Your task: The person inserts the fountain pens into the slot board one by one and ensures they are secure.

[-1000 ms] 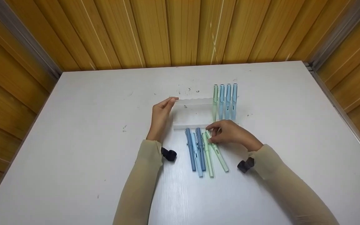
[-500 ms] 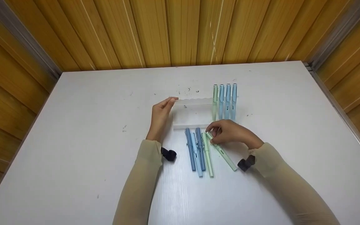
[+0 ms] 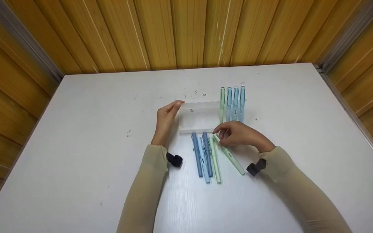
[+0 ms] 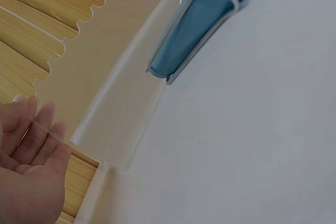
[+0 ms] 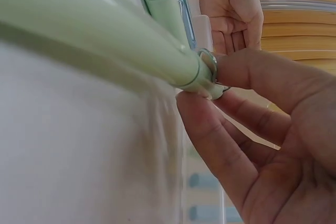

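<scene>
My left hand [image 3: 168,118] grips the upper left edge of a clear pen stand [image 3: 199,132], which has a scalloped top. In the left wrist view, the fingers curl at the clear panel's [image 4: 79,87] edge. With thumb and fingers, my right hand [image 3: 238,134] pinches a light green pen [image 3: 235,160] at its cap end, just in front of the stand. That pen slants down to the right. Its clip and cap show between the fingertips in the right wrist view. At the stand's right end, one green pen [image 3: 222,100] and several light blue pens [image 3: 236,100] stand upright.
Left of the pinched pen lie another green pen [image 3: 216,165], a light blue pen [image 3: 205,168] and two darker blue pens [image 3: 197,158], side by side on the white table [image 3: 92,145]. Wood-patterned panels [image 3: 189,35] rise behind the table.
The pinched green pen has come away from the row, its lower end swinging right. My right hand has lifted slightly toward the stand with it. The left hand stays put.
</scene>
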{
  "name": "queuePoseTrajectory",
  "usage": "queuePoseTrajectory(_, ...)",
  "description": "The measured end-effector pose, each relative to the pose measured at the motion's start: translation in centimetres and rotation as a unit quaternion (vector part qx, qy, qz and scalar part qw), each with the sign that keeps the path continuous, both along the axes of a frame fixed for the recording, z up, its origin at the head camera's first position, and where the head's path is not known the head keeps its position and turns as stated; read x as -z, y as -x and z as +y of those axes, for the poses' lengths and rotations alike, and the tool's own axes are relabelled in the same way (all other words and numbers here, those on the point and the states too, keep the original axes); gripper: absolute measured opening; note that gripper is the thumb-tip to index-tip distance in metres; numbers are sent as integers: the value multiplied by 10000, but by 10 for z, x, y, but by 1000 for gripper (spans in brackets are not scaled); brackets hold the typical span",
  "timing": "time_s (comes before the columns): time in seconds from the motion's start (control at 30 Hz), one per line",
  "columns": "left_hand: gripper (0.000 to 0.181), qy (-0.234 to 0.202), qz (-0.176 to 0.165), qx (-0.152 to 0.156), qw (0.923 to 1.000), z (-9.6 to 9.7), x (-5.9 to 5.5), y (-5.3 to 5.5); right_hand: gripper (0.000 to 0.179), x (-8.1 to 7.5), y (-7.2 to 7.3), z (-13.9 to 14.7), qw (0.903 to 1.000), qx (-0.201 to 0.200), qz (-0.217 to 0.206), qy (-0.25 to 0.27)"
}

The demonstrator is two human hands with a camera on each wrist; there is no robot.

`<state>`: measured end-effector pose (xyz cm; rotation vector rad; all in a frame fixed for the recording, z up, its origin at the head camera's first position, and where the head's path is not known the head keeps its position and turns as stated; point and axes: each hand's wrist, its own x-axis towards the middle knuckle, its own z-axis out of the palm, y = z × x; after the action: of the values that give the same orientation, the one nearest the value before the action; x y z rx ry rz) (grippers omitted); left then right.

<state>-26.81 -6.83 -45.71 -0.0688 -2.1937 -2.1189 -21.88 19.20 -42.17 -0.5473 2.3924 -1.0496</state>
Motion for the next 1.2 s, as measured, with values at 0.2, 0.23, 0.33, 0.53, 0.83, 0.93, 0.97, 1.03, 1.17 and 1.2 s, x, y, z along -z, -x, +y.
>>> queuePoseTrajectory(0.2, 36, 105, -55, -32, 9999, 0, 0, 1, 36, -2, 2, 1, 9999, -94, 106, 97)
queuePoseTrajectory(0.23, 36, 139, -68, -45, 9999, 0, 0, 1, 36, -2, 3, 1, 9999, -84, 105, 107)
queuePoseTrajectory(0.33, 36, 172, -74, -78, 9998, 0, 1, 1, 35, -3, 4, 0, 9999, 45, 6, 117)
queuePoseTrajectory(0.53, 35, 91, -86, -78, 9999, 0, 0, 1, 37, -7, 6, -1, 9998, 188, 34, 93)
queuePoseTrajectory(0.83, 35, 89, -81, -93, 9999, 1, 0, 0, 38, -16, 7, -3, 9988, 425, 244, 61)
queuePoseTrajectory(0.93, 36, 113, -82, -101, 9999, 1, 0, 0, 39, -18, 8, -3, 9981, 533, 283, 87)
queuePoseTrajectory(0.97, 36, 114, -80, -97, 9999, 1, 0, 1, 39, -19, 8, -3, 9980, 555, 301, 99)
queuePoseTrajectory(1.03, 36, 99, -55, -71, 9999, 0, 0, 1, 40, -20, 9, -3, 9976, 588, 336, 168)
queuePoseTrajectory(1.17, 38, 66, 29, 28, 10000, -1, 1, 1, 42, -21, 10, -1, 9960, 692, 464, 333)
queuePoseTrajectory(1.2, 38, 57, 35, 43, 10000, -1, 1, 1, 42, -22, 10, 0, 9954, 742, 483, 371)
